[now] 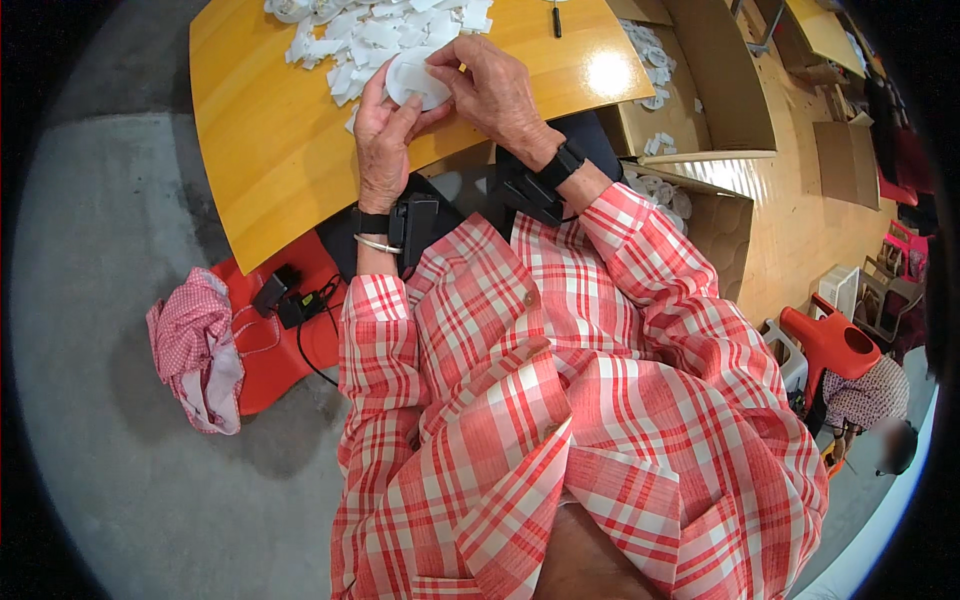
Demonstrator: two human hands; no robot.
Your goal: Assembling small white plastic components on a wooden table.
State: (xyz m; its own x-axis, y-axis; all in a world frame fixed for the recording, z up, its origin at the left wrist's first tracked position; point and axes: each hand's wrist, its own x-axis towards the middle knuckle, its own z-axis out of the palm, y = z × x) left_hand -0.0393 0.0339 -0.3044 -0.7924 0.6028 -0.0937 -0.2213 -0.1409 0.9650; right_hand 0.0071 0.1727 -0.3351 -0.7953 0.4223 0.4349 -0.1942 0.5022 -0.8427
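Observation:
Between my two hands, over the near edge of the yellow table [290, 150], is a white round plastic disc [413, 79]. My left hand [385, 125] grips it from the left and below, with the thumb on its face. The bent fingers of my right hand [487, 85] are pinched at the disc's right side; whether a small piece is between them is hidden. Just beyond the hands lies a heap of small white plastic pieces [375, 38], which reaches the far edge of the picture.
A black-handled tool [557, 22] lies at the table's far right. Right of the table stand open cardboard boxes [740, 90] with white parts. On the left, a red stool [290, 345] bears black adapters, cables and a pink cloth [197, 345]. Another person [868, 400] is at the far right.

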